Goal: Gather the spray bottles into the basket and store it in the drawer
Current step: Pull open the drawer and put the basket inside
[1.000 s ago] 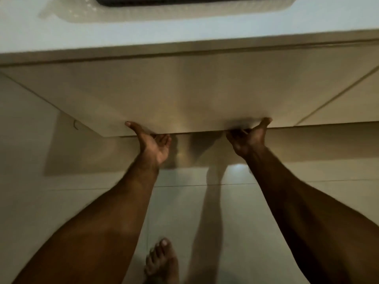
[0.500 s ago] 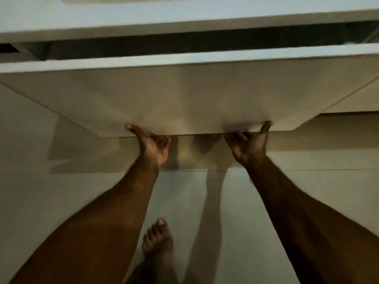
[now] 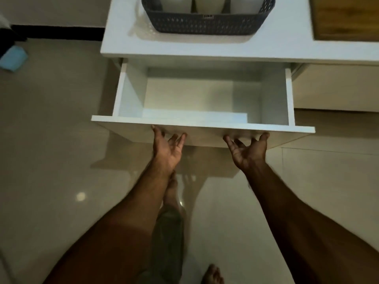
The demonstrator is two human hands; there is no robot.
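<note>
The white drawer stands pulled far out of the cabinet, and its inside is bare. Both palms face up below its front panel. My left hand has spread fingers, the thumb tip touching the panel's top edge. My right hand is also spread, fingertips at the panel's lower edge. A dark grey woven basket sits on the white countertop behind the drawer. White spray bottles stand inside it, their tops cut off by the frame.
A wooden board lies on the countertop at the right. A blue object lies on the glossy tiled floor at far left. My leg and bare feet show below the hands. Another cabinet front lies right of the drawer.
The drawer has slid from nearly closed to far out. Both hands' fingers have straightened from their hooked hold under the panel. The view now shows the basket on the countertop.
</note>
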